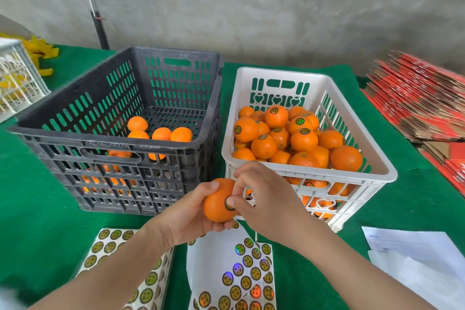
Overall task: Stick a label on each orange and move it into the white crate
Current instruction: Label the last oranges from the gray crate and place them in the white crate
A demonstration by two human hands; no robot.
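Observation:
My left hand (187, 216) grips an orange (217, 202) in front of the two crates. My right hand (264, 195) presses a round black-and-gold label (227, 205) onto that orange with its thumb and fingertips. The white crate (352, 133) on the right holds many labelled oranges (297, 138). The dark grey crate (120, 98) on the left holds several unlabelled oranges (161, 133). Two label sheets lie below my hands: a partly used sheet (239, 274) in the middle and a fuller sheet (110, 246) under my left forearm.
A green cloth (37, 199) covers the table. White papers (415, 254) lie at the near right. Stacked red cartons (422, 103) fill the far right. Another white crate (15, 83) and yellow scraps (40, 50) sit at the far left. A dark pole (99, 30) stands behind.

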